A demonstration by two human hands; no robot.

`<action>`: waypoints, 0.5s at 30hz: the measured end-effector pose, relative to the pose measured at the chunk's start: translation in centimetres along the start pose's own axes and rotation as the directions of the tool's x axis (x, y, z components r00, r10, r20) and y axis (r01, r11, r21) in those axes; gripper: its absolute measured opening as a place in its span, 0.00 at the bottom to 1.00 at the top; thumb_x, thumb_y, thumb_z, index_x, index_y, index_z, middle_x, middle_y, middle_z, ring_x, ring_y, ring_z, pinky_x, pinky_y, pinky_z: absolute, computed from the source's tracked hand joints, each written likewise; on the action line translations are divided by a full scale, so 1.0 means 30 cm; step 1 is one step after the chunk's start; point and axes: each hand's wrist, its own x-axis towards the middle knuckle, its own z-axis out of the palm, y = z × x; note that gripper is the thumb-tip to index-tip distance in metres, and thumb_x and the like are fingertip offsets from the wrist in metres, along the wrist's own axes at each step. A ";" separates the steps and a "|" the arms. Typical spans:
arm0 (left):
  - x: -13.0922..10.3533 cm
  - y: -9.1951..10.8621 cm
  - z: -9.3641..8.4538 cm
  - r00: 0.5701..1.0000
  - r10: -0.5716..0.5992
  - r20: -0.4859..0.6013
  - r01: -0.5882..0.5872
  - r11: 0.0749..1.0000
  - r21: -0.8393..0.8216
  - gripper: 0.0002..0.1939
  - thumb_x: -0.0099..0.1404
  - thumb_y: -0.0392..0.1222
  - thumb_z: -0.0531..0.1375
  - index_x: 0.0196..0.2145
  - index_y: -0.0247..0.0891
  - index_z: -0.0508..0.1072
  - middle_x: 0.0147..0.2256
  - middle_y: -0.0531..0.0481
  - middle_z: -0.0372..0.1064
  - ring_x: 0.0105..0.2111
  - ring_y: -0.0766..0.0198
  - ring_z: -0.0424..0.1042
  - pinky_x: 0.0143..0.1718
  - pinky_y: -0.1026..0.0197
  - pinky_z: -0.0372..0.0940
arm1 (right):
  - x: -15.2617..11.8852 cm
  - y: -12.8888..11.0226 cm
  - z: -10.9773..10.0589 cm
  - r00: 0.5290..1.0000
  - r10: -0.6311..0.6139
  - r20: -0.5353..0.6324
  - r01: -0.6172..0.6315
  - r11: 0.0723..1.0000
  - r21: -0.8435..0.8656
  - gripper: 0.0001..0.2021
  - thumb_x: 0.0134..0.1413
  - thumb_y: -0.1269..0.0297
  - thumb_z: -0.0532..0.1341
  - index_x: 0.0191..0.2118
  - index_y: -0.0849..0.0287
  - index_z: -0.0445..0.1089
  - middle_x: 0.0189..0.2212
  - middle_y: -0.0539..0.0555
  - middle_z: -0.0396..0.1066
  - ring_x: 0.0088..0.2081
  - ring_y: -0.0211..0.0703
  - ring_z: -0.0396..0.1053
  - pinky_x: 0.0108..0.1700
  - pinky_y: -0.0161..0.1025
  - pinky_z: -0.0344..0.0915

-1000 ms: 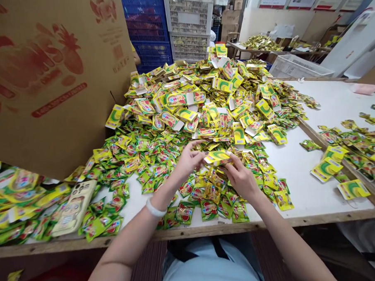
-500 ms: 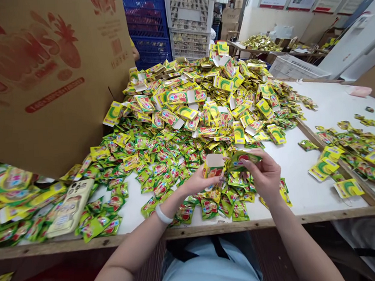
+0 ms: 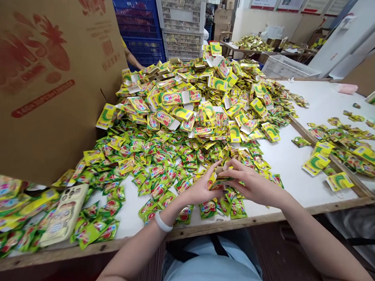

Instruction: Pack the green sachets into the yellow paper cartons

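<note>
My left hand (image 3: pixel 202 190) is closed around a small yellow-green carton (image 3: pixel 213 180) near the front of the table. Against the top of this carton, my right hand (image 3: pixel 248 182) has its fingers bent and pressed together; whatever they grip is hidden behind them. Small green sachets (image 3: pixel 158 190) printed with red fruit lie under and around both hands. Beyond them rises a large heap of yellow cartons (image 3: pixel 176 97), some with white flaps open.
A tall cardboard box (image 3: pixel 59 133) stands at the left, with a phone (image 3: pixel 64 214) before it. A wooden strip (image 3: pixel 308 137) divides the table at the right. Behind the heap are stacked crates (image 3: pixel 182 16) and another person's arm (image 3: pixel 133 60).
My right hand has moved left with the green sachet, onto the carton's top, and the sachet is now hidden. The view has shifted slightly, and more of the other person's arm shows.
</note>
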 end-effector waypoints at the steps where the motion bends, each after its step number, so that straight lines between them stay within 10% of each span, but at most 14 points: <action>1: -0.003 0.002 0.005 1.000 -0.008 0.021 0.009 0.999 -0.030 0.52 0.58 0.40 0.67 0.71 0.43 0.42 0.59 0.38 0.65 0.49 0.51 0.72 0.50 0.50 0.69 | -0.011 0.006 0.006 0.999 0.022 -0.049 -0.019 0.998 0.055 0.11 0.65 0.70 0.56 0.49 0.55 0.70 0.42 0.56 0.68 0.40 0.42 0.71 0.39 0.38 0.71; 6: -0.037 -0.008 0.049 0.995 -0.029 0.095 0.032 0.999 -0.033 0.53 0.59 0.40 0.67 0.72 0.44 0.39 0.56 0.40 0.68 0.49 0.54 0.72 0.50 0.54 0.68 | -0.098 0.029 0.089 0.949 0.049 -0.311 0.012 0.981 0.192 0.07 0.64 0.66 0.58 0.33 0.56 0.69 0.27 0.51 0.68 0.29 0.39 0.68 0.30 0.35 0.66; 12: -0.086 -0.062 0.170 0.989 -0.116 0.089 0.114 0.993 0.030 0.55 0.58 0.39 0.67 0.72 0.42 0.36 0.54 0.39 0.69 0.44 0.57 0.74 0.48 0.54 0.68 | -0.212 -0.014 0.188 0.981 0.159 -0.109 -0.111 0.927 0.360 0.09 0.65 0.64 0.57 0.38 0.51 0.75 0.38 0.55 0.76 0.34 0.47 0.74 0.32 0.41 0.70; 15: -0.080 -0.053 0.207 0.988 -0.086 0.128 0.082 0.996 0.029 0.56 0.59 0.40 0.67 0.72 0.42 0.33 0.51 0.41 0.71 0.43 0.57 0.75 0.48 0.53 0.69 | -0.276 0.013 0.174 0.955 0.208 -0.211 -0.140 0.944 0.298 0.07 0.62 0.61 0.60 0.36 0.49 0.76 0.34 0.54 0.75 0.34 0.48 0.75 0.31 0.41 0.71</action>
